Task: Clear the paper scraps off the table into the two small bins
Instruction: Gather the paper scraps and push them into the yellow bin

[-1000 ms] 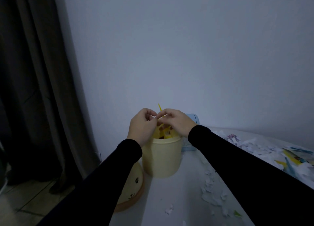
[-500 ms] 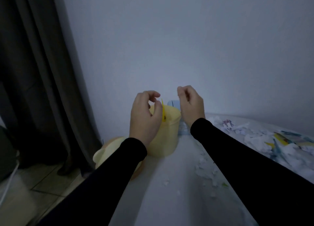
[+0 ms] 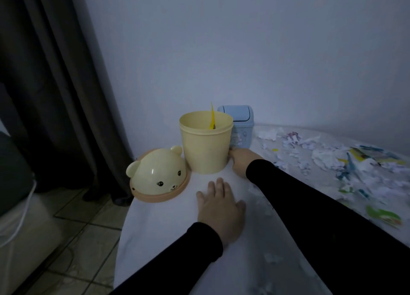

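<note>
Left hand flat with straight fingers on the table; right hand touching the open yellow bin, grip hidden; bear lid beside it; blue bin behind; paper scraps at right.

On the table, the open bin is flanked left by its lid; the lidded bin is set behind-right, scraps spread right.

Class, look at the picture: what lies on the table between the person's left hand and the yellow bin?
Nothing. In the head view, the stretch of white table between the left hand and the yellow bin is bare; the scraps lie off to the right.
</note>
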The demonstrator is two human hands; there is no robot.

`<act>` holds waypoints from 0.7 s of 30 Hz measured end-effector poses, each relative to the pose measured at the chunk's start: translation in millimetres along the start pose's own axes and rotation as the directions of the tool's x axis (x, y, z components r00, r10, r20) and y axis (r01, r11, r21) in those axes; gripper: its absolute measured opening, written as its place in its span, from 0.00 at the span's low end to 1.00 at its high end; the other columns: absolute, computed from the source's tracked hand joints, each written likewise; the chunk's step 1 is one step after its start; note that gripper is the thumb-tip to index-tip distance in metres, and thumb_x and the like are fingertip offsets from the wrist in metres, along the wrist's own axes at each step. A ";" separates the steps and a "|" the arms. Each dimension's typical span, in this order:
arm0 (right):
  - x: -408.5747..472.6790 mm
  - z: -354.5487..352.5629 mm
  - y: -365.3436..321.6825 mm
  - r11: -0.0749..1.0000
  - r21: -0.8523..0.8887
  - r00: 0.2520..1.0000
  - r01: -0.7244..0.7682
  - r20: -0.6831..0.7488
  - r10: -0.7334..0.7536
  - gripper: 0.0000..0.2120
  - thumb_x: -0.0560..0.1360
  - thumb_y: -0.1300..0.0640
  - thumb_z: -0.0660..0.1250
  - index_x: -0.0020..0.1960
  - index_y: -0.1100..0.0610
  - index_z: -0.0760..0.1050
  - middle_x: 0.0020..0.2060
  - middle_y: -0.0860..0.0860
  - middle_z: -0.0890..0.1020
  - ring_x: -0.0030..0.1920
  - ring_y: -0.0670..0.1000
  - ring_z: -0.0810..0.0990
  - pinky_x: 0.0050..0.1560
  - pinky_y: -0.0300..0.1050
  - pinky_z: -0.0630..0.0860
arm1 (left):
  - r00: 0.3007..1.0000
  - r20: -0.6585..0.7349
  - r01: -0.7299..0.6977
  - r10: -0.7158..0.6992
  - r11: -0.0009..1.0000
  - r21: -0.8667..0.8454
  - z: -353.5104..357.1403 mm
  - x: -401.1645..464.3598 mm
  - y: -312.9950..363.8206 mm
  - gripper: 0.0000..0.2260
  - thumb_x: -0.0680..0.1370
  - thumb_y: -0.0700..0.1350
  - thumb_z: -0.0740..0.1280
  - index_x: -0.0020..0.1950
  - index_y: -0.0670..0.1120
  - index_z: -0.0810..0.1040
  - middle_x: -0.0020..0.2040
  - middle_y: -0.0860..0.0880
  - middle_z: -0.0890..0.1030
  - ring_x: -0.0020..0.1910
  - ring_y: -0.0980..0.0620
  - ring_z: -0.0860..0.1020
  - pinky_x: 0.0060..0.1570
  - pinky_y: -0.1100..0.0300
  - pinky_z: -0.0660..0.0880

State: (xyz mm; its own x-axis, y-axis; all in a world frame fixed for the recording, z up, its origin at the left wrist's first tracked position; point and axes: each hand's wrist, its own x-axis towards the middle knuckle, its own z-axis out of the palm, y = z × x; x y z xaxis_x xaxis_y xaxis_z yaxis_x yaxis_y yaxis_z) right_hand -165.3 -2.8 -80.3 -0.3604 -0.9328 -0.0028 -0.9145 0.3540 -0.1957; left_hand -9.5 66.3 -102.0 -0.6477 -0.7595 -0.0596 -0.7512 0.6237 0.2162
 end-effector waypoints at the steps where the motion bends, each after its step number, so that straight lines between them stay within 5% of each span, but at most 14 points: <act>1: 1.4 0.9 1.1 1.000 -0.016 1.000 0.015 0.020 -0.015 0.18 0.77 0.61 0.55 0.66 0.56 0.71 0.64 0.57 0.75 0.62 0.58 0.74 0.64 0.51 0.71 | 1.000 0.001 -0.018 0.018 1.000 0.001 -0.1 3.4 -0.7 0.28 0.82 0.53 0.46 0.78 0.41 0.46 0.79 0.45 0.44 0.77 0.45 0.44 0.72 0.41 0.47; 10: -23.0 -15.7 19.1 0.993 -0.107 0.997 0.048 0.064 -0.041 0.20 0.79 0.51 0.56 0.67 0.57 0.73 0.67 0.55 0.74 0.65 0.55 0.73 0.66 0.47 0.69 | 0.997 0.015 -0.081 0.081 0.997 0.009 3.0 11.3 -5.8 0.26 0.82 0.54 0.46 0.78 0.46 0.47 0.79 0.47 0.44 0.77 0.46 0.45 0.71 0.40 0.47; 21: -131.1 -24.1 47.5 0.995 0.032 0.996 0.091 -0.016 -0.091 0.04 0.71 0.56 0.64 0.45 0.51 0.77 0.45 0.48 0.80 0.42 0.51 0.78 0.44 0.41 0.75 | 0.960 0.127 -0.243 0.249 0.968 -0.064 -12.9 -44.4 2.5 0.28 0.80 0.63 0.48 0.78 0.53 0.51 0.79 0.52 0.48 0.78 0.49 0.46 0.73 0.45 0.45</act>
State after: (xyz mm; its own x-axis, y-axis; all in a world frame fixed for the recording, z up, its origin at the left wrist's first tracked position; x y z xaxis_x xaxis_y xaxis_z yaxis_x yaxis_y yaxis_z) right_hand -166.0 138.0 -65.6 -0.2789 -0.9598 0.0310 -0.9372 0.2650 -0.2266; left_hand 19.0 99.2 -86.3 -0.8252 -0.5503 -0.1273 -0.5617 0.7761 0.2865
